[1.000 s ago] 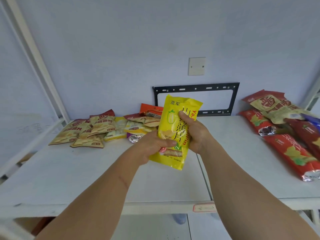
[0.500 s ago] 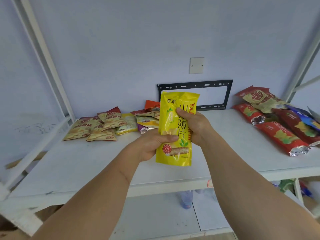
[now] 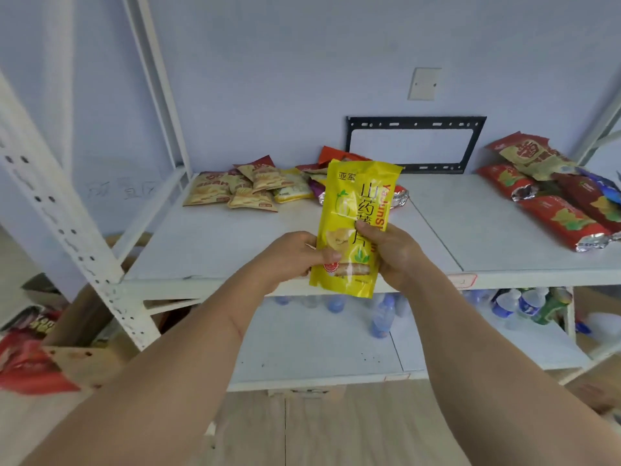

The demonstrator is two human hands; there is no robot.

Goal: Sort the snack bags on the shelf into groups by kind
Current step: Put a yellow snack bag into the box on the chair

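While both hands clasp it upright above the shelf's (image 3: 235,250) front edge, the yellow yam-chip bag (image 3: 356,227) faces the person, probably so its label can be read. Left hand (image 3: 295,255) pinches its left edge, right hand (image 3: 391,250) its right. Behind: about four tan bags (image 3: 235,188); at right, roughly three red bags (image 3: 557,220).

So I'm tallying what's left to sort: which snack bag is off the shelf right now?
The yellow bag, held upright in both hands; every other bag lies on the shelf.
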